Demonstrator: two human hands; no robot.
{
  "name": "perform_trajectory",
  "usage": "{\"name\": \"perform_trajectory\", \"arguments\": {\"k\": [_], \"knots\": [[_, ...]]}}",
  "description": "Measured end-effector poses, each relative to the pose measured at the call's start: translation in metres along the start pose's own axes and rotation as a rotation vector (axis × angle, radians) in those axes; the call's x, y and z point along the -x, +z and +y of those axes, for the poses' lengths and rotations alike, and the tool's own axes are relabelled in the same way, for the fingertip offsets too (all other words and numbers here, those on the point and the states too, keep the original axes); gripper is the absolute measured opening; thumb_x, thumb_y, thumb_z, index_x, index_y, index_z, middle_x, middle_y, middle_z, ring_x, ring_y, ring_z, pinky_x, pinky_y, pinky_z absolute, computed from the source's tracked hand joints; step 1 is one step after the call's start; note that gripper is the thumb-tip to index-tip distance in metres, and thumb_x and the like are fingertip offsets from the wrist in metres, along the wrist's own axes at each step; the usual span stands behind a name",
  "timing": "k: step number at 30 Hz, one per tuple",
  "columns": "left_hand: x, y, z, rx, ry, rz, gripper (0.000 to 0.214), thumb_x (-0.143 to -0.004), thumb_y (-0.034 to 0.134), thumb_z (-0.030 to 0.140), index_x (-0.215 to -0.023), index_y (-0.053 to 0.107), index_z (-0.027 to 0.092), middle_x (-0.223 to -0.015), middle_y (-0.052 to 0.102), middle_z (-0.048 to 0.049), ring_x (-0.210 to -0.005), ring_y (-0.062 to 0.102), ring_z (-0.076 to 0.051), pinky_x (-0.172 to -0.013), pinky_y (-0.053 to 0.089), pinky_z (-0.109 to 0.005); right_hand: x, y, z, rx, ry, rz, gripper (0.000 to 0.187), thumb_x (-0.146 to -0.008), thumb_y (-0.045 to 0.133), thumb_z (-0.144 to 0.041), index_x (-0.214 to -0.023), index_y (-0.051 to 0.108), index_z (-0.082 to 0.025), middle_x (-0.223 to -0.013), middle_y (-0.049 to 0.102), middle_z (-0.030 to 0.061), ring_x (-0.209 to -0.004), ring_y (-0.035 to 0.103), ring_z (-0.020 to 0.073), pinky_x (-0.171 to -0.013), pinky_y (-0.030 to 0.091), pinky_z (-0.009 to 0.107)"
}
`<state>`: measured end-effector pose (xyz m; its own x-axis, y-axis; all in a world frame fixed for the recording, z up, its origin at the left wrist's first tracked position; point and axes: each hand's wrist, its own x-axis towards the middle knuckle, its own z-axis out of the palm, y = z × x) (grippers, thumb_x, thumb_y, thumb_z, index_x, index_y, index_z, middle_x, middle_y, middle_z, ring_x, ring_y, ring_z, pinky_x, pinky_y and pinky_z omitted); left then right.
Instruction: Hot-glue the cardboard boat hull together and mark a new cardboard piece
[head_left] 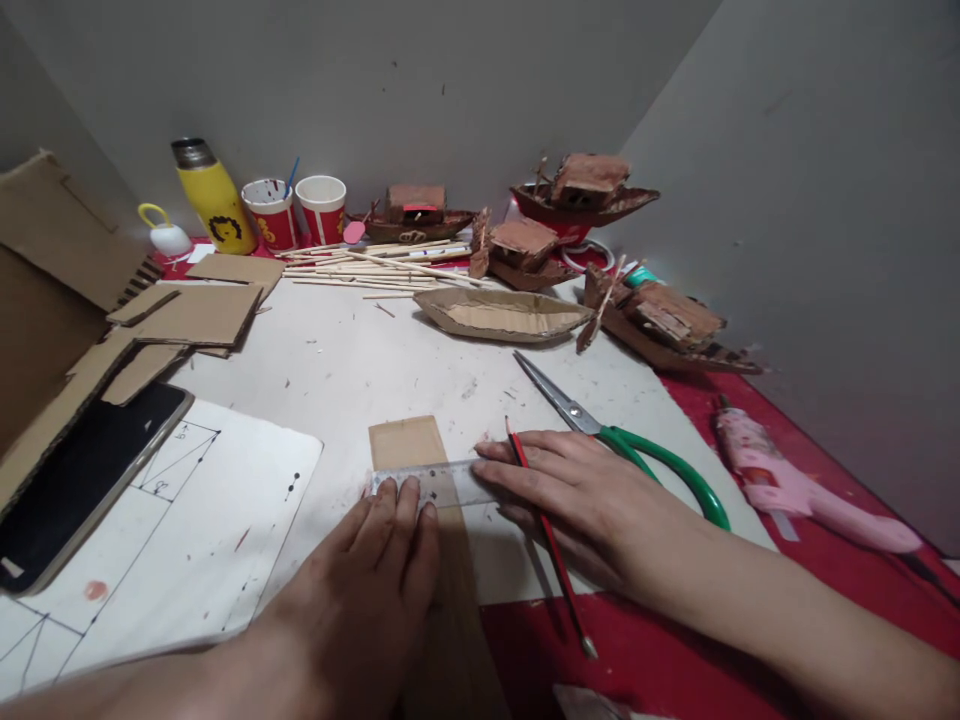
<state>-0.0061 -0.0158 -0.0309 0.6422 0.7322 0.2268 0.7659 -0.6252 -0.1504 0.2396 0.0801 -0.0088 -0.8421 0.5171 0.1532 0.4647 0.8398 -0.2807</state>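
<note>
A clear ruler [442, 482] lies across a narrow strip of brown cardboard [409, 442] on a white sheet. My left hand [367, 590] lies flat with its fingers together, fingertips pressing the ruler's left part and the cardboard. My right hand [577, 495] rests flat on the ruler's right end, fingers stretched out. A red pencil [551, 545] lies slanted across the back of that hand's fingers, its tip pointing away from me; whether any finger grips it is unclear.
Green-handled scissors [622, 440] lie just beyond my right hand. A pink glue gun [795, 485] sits at right. Cardboard boat models [502, 315], wooden sticks [375, 265], two cups, a yellow bottle [214, 200], cardboard pieces, a dark tablet [82, 475] and a drawn plan [187, 520] surround the work area.
</note>
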Motion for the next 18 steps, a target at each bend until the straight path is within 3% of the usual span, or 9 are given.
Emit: {"name": "perform_trajectory", "arguments": {"k": [5,8,12,15,18], "knots": [[-0.002,0.000,-0.002,0.028,0.005,0.014,0.052,-0.083,0.057,0.034,-0.122,0.059,0.000,-0.128,0.062,-0.0228,-0.116,0.060,-0.032,-0.104,0.029,-0.042,-0.011,-0.027,-0.014,-0.226,0.088,0.180,0.035,-0.097,0.045,-0.023,-0.130,0.054,-0.027,-0.110,0.068,0.0090,-0.098,0.064,0.0218,-0.081,0.053,0.033],[-0.003,0.001,-0.002,0.022,0.001,0.045,0.048,-0.085,0.055,0.032,-0.120,0.060,0.000,-0.126,0.063,-0.0218,-0.115,0.061,-0.032,-0.104,0.029,-0.042,-0.030,-0.031,-0.023,-0.441,0.193,0.210,0.027,-0.099,0.042,-0.029,-0.116,0.063,-0.026,-0.100,0.069,0.0068,-0.089,0.065,0.0190,-0.076,0.052,0.030],[-0.003,0.002,-0.004,0.011,0.025,0.053,0.049,-0.088,0.053,0.033,-0.123,0.057,-0.001,-0.127,0.062,-0.0233,-0.117,0.059,-0.033,-0.104,0.028,-0.043,-0.064,-0.009,-0.027,-0.906,0.425,0.139,0.031,-0.097,0.045,-0.038,-0.084,0.063,-0.016,-0.067,0.059,0.0019,-0.058,0.055,0.0119,-0.054,0.046,0.024],[-0.002,0.002,-0.004,0.022,0.040,0.042,0.050,-0.089,0.051,0.033,-0.124,0.056,-0.002,-0.125,0.063,-0.0240,-0.117,0.058,-0.034,-0.104,0.028,-0.045,-0.079,0.011,-0.024,-1.095,0.550,0.098,0.023,-0.090,0.056,-0.036,-0.080,0.058,-0.015,-0.063,0.056,-0.0014,-0.053,0.050,0.0083,-0.050,0.042,0.021],[-0.001,0.002,-0.005,0.036,0.052,0.040,0.049,-0.090,0.048,0.033,-0.124,0.056,-0.002,-0.124,0.063,-0.0240,-0.118,0.057,-0.035,-0.103,0.029,-0.046,-0.081,0.021,-0.020,-1.140,0.591,0.111,0.021,-0.088,0.058,-0.034,-0.079,0.055,-0.015,-0.066,0.058,-0.0013,-0.052,0.050,0.0068,-0.048,0.040,0.019]]}}
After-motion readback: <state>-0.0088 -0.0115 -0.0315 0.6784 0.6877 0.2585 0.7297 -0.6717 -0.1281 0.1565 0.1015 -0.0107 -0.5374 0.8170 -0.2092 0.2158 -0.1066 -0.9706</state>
